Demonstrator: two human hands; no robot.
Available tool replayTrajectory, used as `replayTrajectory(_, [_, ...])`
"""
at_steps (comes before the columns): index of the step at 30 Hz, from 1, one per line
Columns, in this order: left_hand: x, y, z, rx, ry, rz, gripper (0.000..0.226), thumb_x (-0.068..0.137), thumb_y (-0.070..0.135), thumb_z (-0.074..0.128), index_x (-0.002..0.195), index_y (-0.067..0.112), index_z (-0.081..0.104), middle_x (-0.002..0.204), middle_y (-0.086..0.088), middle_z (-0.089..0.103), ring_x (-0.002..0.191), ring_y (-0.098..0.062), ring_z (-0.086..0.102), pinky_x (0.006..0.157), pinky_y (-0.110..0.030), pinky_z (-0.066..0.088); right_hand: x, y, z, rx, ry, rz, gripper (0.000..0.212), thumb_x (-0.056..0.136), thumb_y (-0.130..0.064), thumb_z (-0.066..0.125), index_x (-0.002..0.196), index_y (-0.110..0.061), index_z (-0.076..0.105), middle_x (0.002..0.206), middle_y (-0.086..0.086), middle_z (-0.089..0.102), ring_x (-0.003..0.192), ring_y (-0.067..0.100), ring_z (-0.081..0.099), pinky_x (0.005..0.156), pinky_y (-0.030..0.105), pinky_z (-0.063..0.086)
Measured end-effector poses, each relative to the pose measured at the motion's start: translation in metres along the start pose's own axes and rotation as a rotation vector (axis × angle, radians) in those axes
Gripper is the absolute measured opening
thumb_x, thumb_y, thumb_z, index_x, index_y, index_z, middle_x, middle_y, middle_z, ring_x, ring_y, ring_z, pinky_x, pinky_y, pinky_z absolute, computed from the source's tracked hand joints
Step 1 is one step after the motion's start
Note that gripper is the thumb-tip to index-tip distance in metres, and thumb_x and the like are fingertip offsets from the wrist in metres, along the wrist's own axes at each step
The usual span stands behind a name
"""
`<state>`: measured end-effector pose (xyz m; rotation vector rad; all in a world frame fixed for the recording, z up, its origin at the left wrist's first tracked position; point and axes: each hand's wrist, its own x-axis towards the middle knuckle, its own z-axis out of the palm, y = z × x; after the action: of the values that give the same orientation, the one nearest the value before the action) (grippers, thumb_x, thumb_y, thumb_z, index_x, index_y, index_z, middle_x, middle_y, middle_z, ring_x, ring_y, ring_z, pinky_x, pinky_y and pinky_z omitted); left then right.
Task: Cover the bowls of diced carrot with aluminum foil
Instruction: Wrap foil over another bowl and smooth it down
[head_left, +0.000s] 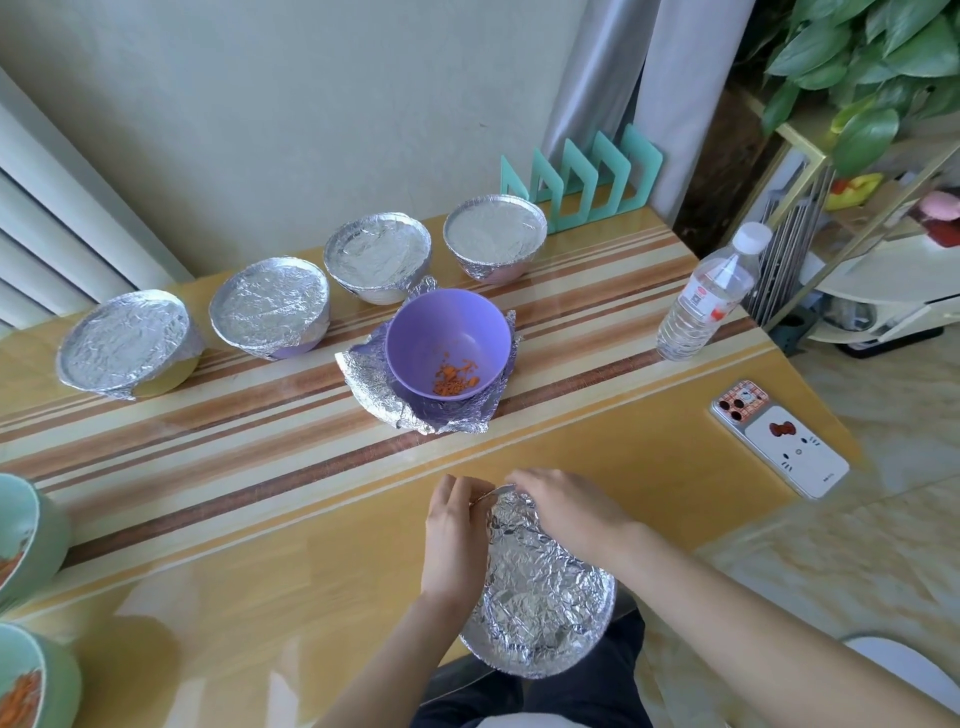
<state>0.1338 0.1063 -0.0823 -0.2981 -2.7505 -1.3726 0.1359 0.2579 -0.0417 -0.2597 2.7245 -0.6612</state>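
- Foil-covered yellow bowl (127, 345), foil-covered purple bowl (270, 310), foil-covered whitish bowl (378, 255) and foil-covered pink bowl (494, 235): upright, in a slanting row from middle left to upper centre of the frame. The crinkled foil is flat over each rim and folded down the sides.
- Open purple plastic bowl (447, 332): centre of the frame, upright, uncovered. A small heap of orange diced carrot (454, 383) lies at the bottom. It stands on a crumpled aluminium foil sheet (371, 382).
- Round, dished piece of crumpled foil (540, 587): lower centre. Its far rim is pinched by the left hand (454, 535) and right hand (566, 506).
- Two pale green bowls (28, 530) (39, 680): lower left edge, uncovered, orange carrot inside, partly cut off.
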Motion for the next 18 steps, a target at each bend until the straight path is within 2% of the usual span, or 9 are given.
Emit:
replayTrajectory(3, [-0.001,0.0,0.001,-0.002,0.006,0.0,0.009,0.086,-0.001,0.06,0.083,0.007,0.062,0.082,0.004,0.053,0.078,0.0,0.048,0.067,-0.004,0.033,0.001,-0.002,-0.002,-0.016,-0.002,-0.008,0.051,0.085,0.016,0.036,0.126,-0.01,0.052,0.121,0.008,0.061,0.101,0.026,0.061,0.085,0.038,0.049])
replayTrajectory(5, [-0.002,-0.001,0.001,0.0,0.014,-0.001,0.01,0.086,-0.003,0.06,0.083,0.007,0.062,0.082,0.003,0.053,0.078,0.0,0.048,0.066,-0.004,0.032,0.001,-0.003,-0.005,-0.051,-0.029,-0.022,0.05,0.085,0.015,0.035,0.125,-0.01,0.051,0.12,0.008,0.06,0.096,0.026,0.062,0.075,0.033,0.048])
replayTrajectory(7, [-0.002,-0.002,0.001,0.001,0.014,0.0,0.01,0.085,-0.003,0.061,0.083,0.007,0.062,0.081,0.003,0.053,0.077,-0.002,0.048,0.066,-0.004,0.033,0.002,-0.004,-0.008,-0.079,-0.06,-0.05,0.049,0.085,0.015,0.034,0.125,-0.011,0.05,0.119,0.006,0.059,0.092,0.025,0.061,0.063,0.027,0.038])
replayTrajectory(9, [0.0,-0.003,0.002,0.0,0.011,0.001,0.01,0.085,-0.004,0.062,0.082,0.006,0.062,0.081,0.003,0.052,0.074,-0.003,0.047,0.067,-0.004,0.033,0.003,-0.005,-0.01,-0.078,-0.076,-0.075,0.051,0.086,0.014,0.034,0.127,-0.012,0.049,0.12,0.004,0.059,0.094,0.024,0.06,0.063,0.024,0.031])
replayTrajectory(15, [-0.001,-0.003,0.003,-0.003,-0.003,-0.019,0.01,0.087,-0.003,0.058,0.082,0.006,0.06,0.082,0.002,0.051,0.076,-0.001,0.047,0.066,-0.006,0.033,0.01,0.0,-0.005,-0.01,-0.086,-0.048,0.047,0.088,0.01,0.037,0.125,-0.015,0.054,0.115,0.006,0.064,0.095,0.026,0.061,0.066,0.03,0.04])
replayTrajectory(17, [0.0,-0.003,0.002,-0.007,-0.004,-0.026,0.01,0.088,-0.002,0.058,0.083,0.007,0.06,0.082,0.002,0.051,0.074,-0.003,0.048,0.066,-0.006,0.034,0.011,0.003,-0.005,0.073,-0.083,-0.019,0.034,0.097,-0.003,0.04,0.123,-0.019,0.055,0.106,0.001,0.067,0.089,0.018,0.062,0.064,0.028,0.041])
replayTrajectory(18, [0.001,-0.003,0.002,-0.007,-0.004,-0.028,0.009,0.088,-0.002,0.058,0.084,0.007,0.06,0.083,0.002,0.051,0.074,-0.004,0.049,0.066,-0.006,0.034,0.011,0.005,-0.006,0.114,-0.075,-0.009,0.029,0.1,-0.011,0.04,0.122,-0.02,0.056,0.096,-0.004,0.067,0.08,0.008,0.061,0.061,0.024,0.04])
